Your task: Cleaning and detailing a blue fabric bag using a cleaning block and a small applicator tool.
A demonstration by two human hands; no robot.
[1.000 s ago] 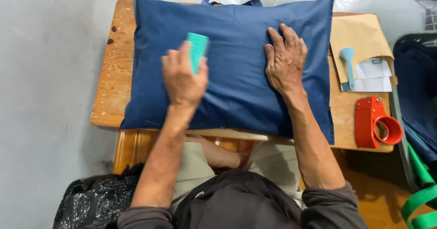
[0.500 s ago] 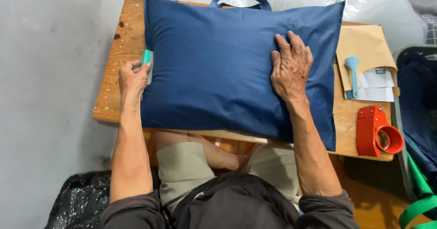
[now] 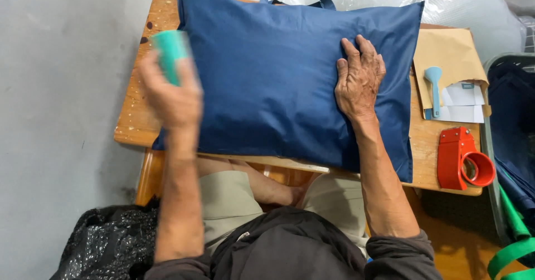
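A stuffed navy blue bag [image 3: 278, 85] with a carry handle at its far edge lies flat on a small wooden table [image 3: 139, 113]. My right hand [image 3: 359, 79] rests palm down on the bag's right half, fingers spread. My left hand [image 3: 173, 93] is raised over the bag's left edge and blurred by motion; it grips a small teal block [image 3: 170, 51].
A red tape dispenser [image 3: 462, 157] sits at the table's near right corner. A brown envelope [image 3: 451, 51] with white papers and a light blue tool [image 3: 433, 88] lies behind it. A black plastic bag [image 3: 106, 241] is on the floor at left. Dark blue fabric fills a bin [image 3: 515, 124] at right.
My left hand swept the teal block from the bag's top off its left edge, then lifted back toward the bag. My right hand stayed pressed on the bag.
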